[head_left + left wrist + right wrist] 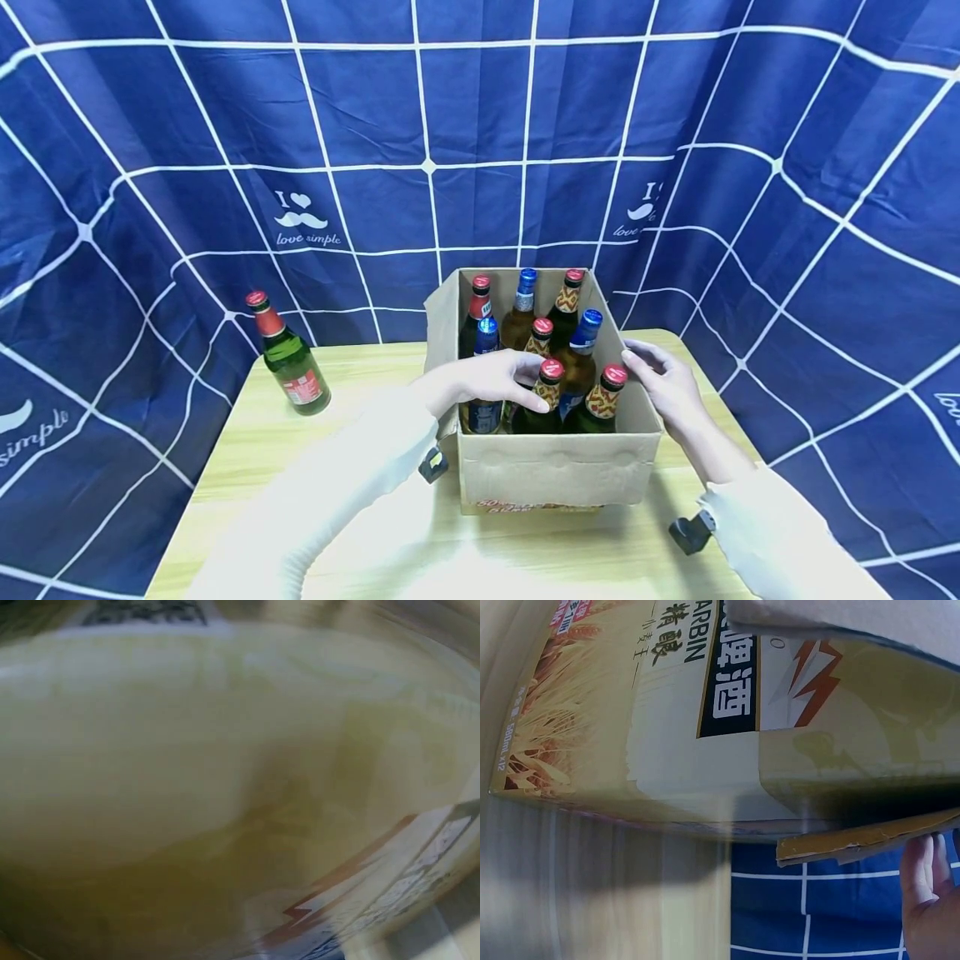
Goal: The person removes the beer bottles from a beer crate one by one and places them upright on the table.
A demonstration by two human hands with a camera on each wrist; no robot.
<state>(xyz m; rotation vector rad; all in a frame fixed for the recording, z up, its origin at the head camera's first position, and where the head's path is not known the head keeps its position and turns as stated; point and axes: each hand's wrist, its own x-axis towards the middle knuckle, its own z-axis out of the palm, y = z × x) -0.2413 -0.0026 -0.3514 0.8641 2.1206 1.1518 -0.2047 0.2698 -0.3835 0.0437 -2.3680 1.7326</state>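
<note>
Several capped beer bottles stand inside an open cardboard box [555, 467], some with red caps and some with blue. My left hand [491, 377] reaches over the box's left side and grips the neck of a red-capped beer bottle [551, 387] near the front, thumb before it and fingers behind. At the right wall, my right hand [671, 387] holds the box's top edge. The right wrist view shows fingers [922, 870] of that hand against a cardboard flap [855, 841]. In the left wrist view, a blurred printed box side [187, 750] fills most of the frame.
A green beer bottle [302, 375] with a red cap stands alone at the left of the wooden table [375, 517]. Blue curtains [360, 108] with white grid lines surround the table's back and sides. The box's left flap [442, 325] is folded outward.
</note>
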